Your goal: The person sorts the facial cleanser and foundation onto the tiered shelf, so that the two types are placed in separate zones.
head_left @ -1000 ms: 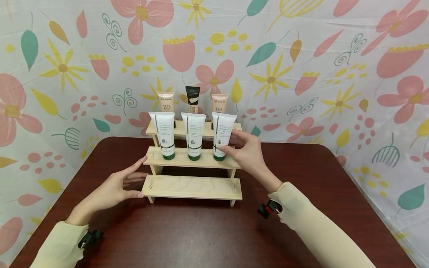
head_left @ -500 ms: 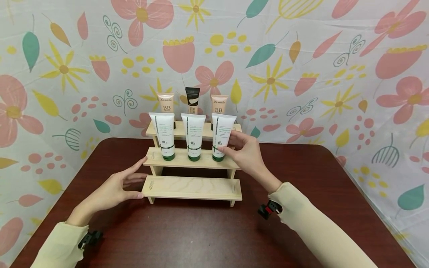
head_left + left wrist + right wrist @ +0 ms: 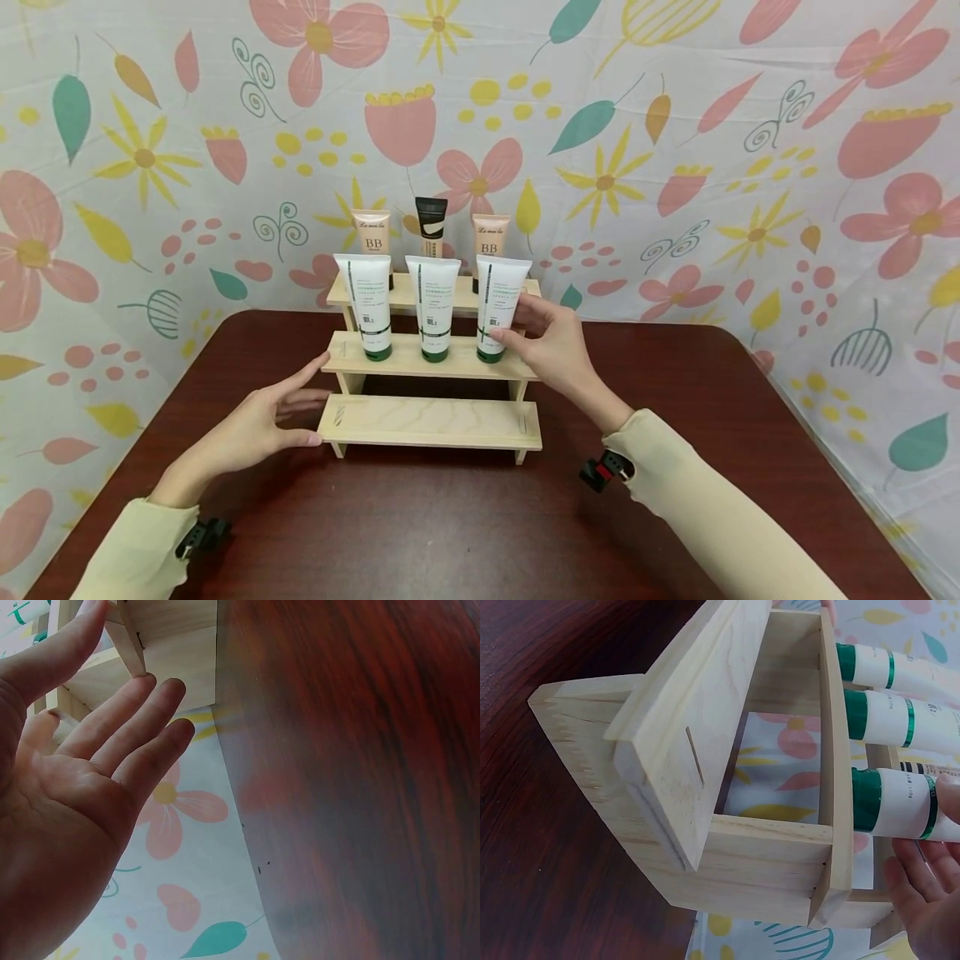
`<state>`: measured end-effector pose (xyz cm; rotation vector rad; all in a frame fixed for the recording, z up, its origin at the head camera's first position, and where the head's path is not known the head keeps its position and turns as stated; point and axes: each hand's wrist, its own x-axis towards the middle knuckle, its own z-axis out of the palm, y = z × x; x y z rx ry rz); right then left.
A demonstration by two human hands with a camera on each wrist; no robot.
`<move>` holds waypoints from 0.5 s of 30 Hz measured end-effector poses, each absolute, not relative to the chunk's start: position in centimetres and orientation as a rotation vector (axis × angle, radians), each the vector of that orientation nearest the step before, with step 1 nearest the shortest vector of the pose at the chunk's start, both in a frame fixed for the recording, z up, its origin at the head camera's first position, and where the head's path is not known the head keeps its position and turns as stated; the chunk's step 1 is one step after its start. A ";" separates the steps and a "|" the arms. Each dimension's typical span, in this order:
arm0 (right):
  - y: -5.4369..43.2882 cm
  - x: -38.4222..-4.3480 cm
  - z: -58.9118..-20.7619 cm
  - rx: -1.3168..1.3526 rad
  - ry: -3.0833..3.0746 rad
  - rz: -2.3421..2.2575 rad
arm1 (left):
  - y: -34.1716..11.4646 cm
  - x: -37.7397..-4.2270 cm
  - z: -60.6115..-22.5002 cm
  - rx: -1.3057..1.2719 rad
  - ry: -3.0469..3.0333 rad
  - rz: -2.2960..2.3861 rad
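Note:
A three-tier wooden display stand (image 3: 435, 421) stands on the table. On its middle tier three white tubes with green caps stand upright, caps down. My right hand (image 3: 553, 342) pinches the rightmost white tube (image 3: 501, 304) between thumb and fingers; in the right wrist view its green cap (image 3: 866, 799) is right at the tier. The middle white tube (image 3: 433, 304) and the left white tube (image 3: 367, 304) stand beside it. At the stand's left end my left hand (image 3: 251, 425) has its fingers extended, fingertips right at the wood; the left wrist view shows its palm (image 3: 67, 802) holding nothing.
On the top tier, behind the white tubes, stand two peach BB cream tubes (image 3: 372, 229) and a black-topped tube (image 3: 431, 218) between them. The dark reddish table (image 3: 450, 533) ends at a floral cloth (image 3: 675, 167) hanging behind.
The rightmost white tube shifts slightly left, then back right, in my right hand. My left hand stays at the stand's left end.

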<state>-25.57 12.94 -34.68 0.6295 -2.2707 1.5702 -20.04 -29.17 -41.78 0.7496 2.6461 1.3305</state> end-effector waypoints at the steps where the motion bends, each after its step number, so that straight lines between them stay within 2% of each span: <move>1: 13.0 -25.6 -34.7 0.629 -2.268 1.573 | -29.2 -20.1 -41.8 0.750 2.646 1.330; 15: 14.5 -25.1 -35.1 0.673 -2.209 1.561 | -29.3 -20.1 -41.8 0.752 2.639 1.336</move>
